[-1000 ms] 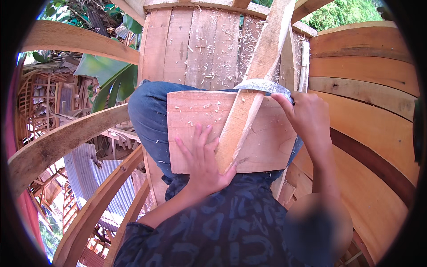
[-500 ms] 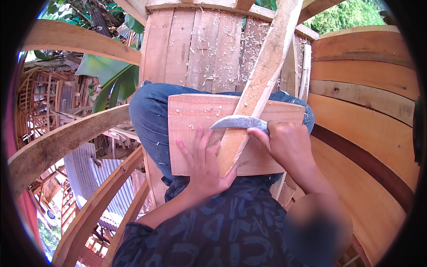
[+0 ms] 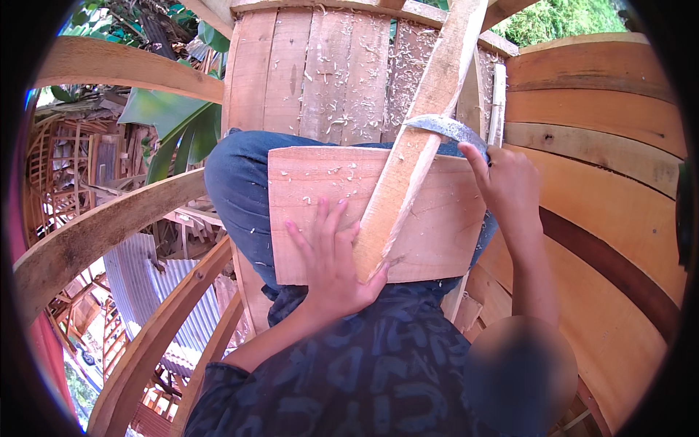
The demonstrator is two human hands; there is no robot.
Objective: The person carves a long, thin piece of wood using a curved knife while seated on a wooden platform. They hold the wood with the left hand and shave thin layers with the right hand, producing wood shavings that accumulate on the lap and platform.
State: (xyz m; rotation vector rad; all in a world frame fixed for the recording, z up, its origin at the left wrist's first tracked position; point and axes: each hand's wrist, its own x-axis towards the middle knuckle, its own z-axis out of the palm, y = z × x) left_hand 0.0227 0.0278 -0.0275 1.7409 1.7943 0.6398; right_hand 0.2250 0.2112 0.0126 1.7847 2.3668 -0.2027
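A long, pale wooden strip [image 3: 408, 175] lies slantwise over a flat wooden board [image 3: 320, 171] on my lap. My left hand [image 3: 331, 266] has its fingers spread on the board. It grips the strip's lower end between thumb and index finger. Higher up, at the right, my right hand [image 3: 510, 178] is closed round the handle of a curved knife [image 3: 448, 127]. The grey blade crosses the strip just beyond the board's far edge, its tip toward the left. The fist hides most of the handle.
Curled wood shavings lie over the plank floor [image 3: 328, 80] ahead. Plank walling [image 3: 590, 149] rises close on the right, with wooden rails [image 3: 109, 218] on the left. Beyond the rails are corrugated metal sheets [image 3: 138, 284] and a large green leaf [image 3: 175, 124].
My right hand has moved the knife up along the strip, away from me and to the right. The left hand stays at the strip's lower end.
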